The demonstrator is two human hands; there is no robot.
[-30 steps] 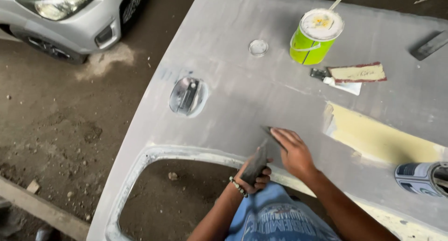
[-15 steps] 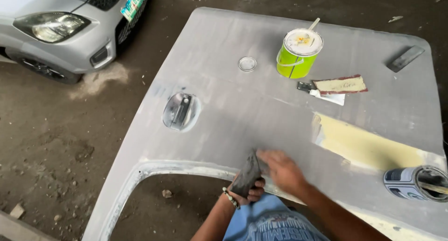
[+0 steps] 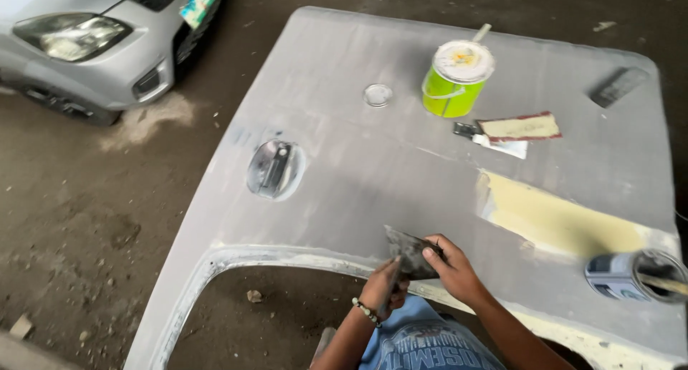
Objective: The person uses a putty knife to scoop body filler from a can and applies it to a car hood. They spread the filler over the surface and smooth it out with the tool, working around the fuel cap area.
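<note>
Both hands have drawn back toward the near edge of the grey car panel (image 3: 373,176) since the earlier frames, and the dark flat scraper blade (image 3: 408,252) that lay low against the surface is now lifted between them. The right hand (image 3: 453,269) is closed on the blade's right edge, thumb on top and fingers beneath; the left hand (image 3: 383,287), with a bead bracelet at the wrist, curls around what looks like a second thin dark tool just under the blade, though how tightly cannot be told. The blade sits just above the panel rim, beside the large cut-out opening. Judging from this, the blade is being wiped or cleaned off, and it would go best with one tool held steady while the other is drawn along its edge in one even pull, keeping any scrapings off the sanded grey surface. Further up the panel stand a green can (image 3: 453,79) with a stick in it, a small board with a putty knife (image 3: 510,133), a pale yellow filler patch (image 3: 566,219), and an open tin (image 3: 638,275) at the right.
</note>
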